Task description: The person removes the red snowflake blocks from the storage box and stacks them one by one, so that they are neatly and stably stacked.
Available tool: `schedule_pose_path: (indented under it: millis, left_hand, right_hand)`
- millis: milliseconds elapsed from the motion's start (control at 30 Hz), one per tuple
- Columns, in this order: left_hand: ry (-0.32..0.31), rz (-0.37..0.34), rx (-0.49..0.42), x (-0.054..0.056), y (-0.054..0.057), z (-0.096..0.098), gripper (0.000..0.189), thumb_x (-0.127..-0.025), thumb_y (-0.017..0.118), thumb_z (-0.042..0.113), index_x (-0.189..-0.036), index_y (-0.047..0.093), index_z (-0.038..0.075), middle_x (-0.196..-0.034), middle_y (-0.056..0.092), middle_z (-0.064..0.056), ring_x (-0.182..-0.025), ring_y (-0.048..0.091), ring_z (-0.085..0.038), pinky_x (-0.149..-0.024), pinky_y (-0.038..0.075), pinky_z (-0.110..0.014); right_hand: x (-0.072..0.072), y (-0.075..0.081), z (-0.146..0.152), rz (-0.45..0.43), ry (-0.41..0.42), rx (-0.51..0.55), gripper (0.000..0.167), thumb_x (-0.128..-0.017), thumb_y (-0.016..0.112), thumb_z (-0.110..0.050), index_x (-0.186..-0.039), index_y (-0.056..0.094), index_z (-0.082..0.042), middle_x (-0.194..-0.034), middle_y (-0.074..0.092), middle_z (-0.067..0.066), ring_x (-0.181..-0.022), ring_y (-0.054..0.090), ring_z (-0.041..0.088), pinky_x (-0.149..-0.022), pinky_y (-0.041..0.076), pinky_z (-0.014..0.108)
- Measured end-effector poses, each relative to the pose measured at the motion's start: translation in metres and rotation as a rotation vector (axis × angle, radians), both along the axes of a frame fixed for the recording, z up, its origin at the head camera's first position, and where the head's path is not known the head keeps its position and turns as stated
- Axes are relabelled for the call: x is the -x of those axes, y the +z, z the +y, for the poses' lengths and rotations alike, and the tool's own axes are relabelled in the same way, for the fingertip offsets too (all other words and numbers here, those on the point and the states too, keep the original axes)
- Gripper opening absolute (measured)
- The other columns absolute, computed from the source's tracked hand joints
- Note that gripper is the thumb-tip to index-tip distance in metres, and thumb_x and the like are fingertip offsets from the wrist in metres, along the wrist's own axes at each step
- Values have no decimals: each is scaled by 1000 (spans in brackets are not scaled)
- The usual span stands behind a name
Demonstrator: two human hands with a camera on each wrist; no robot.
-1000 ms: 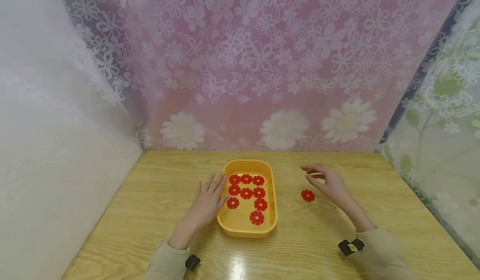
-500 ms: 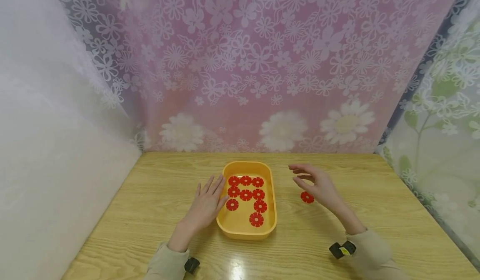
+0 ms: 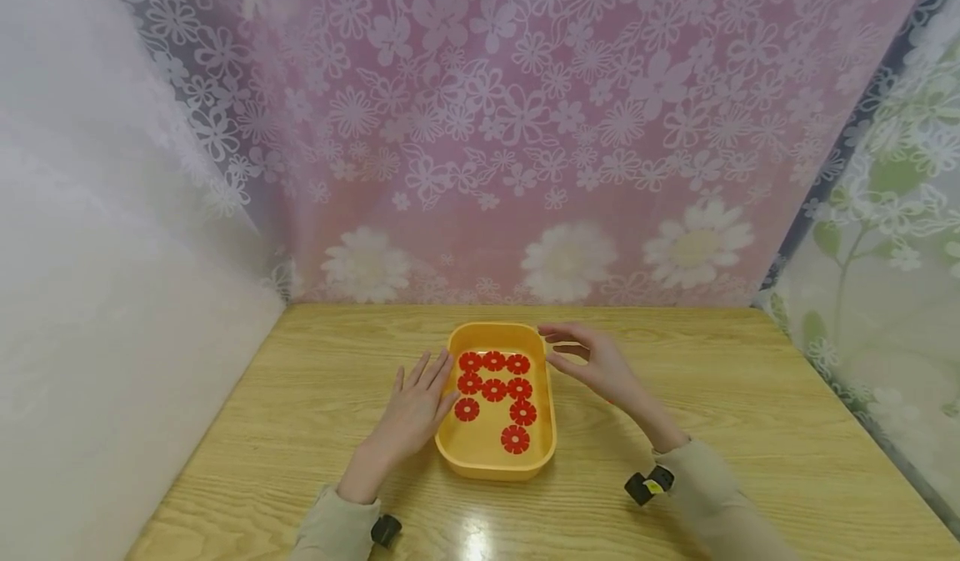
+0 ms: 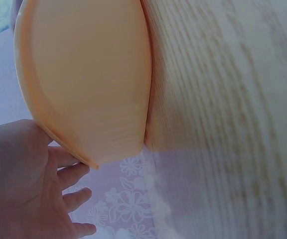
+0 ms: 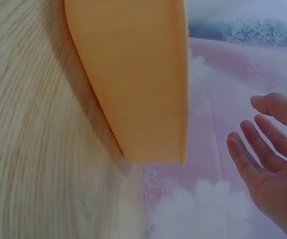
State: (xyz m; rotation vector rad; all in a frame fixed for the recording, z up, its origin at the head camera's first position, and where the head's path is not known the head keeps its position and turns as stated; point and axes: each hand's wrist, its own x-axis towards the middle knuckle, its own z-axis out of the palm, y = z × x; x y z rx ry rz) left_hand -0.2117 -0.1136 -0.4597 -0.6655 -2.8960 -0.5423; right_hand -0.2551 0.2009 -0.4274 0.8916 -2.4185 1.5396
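A yellow plastic tray (image 3: 495,471) holds several red notched discs (image 3: 507,439), laid flat in an arrangement of rows and columns. My left hand (image 3: 408,411) rests on the tray's left rim, fingers fairly straight, thumb over the inner side; in the left wrist view its fingers (image 4: 72,175) meet the rim. My right hand (image 3: 600,369) hovers by the tray's upper right rim with loosely bent fingers and nothing in them. The right wrist view has that hand (image 5: 270,144) apart from the tray wall (image 5: 128,84). One more red disc (image 3: 609,401) on the table is nearly hidden by the right hand.
The tray stands on a wood-grain table (image 3: 300,428). Behind it hangs a pink flowered cloth (image 3: 480,144), with a white sheet (image 3: 112,252) on the left and a green-leaf patterned one (image 3: 885,277) on the right. Each wrist wears a black strap device (image 3: 649,486).
My right hand has moved left from beside the loose red disc to the tray's right rim, now covering most of that disc. My left hand and the tray have stayed put.
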Motion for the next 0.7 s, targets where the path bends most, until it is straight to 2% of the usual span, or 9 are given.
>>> schedule_pose_path:
  millis: [100,233,433,700]
  left_hand:
    - [0,3,1,0,-1,-1,61,-109,47,35,-159,32,4,-166,27,-12,-154,19,-37,-118,15,-69]
    - [-2,11,1,0,-2,-1,60,-108,49,32,-158,33,3,-165,28,-13,-153,20,-38,-117,17,-69]
    - [6,2,12,0,-1,-1,60,-109,47,33,-159,31,5,-166,27,-12,-154,18,-36,-118,17,-68]
    - [5,9,18,1,-2,-2,60,-108,49,33,-159,32,5,-166,28,-11,-153,20,-37,-118,17,-68]
  right_hand:
    - [5,-2,-11,-38,43,22,47,-92,73,-3,-137,60,0,-135,61,20,-121,60,41,-100,49,55]
    - [11,-5,-25,-78,67,-3,47,-92,74,-4,-137,60,1,-136,61,21,-122,59,43,-101,48,57]
    - [22,-12,-44,-109,97,-157,49,-92,76,-11,-137,59,0,-131,63,23,-117,62,44,-99,50,58]
    - [31,-16,-64,-87,151,-343,49,-89,78,-8,-134,60,2,-125,65,21,-111,65,39,-90,58,47]
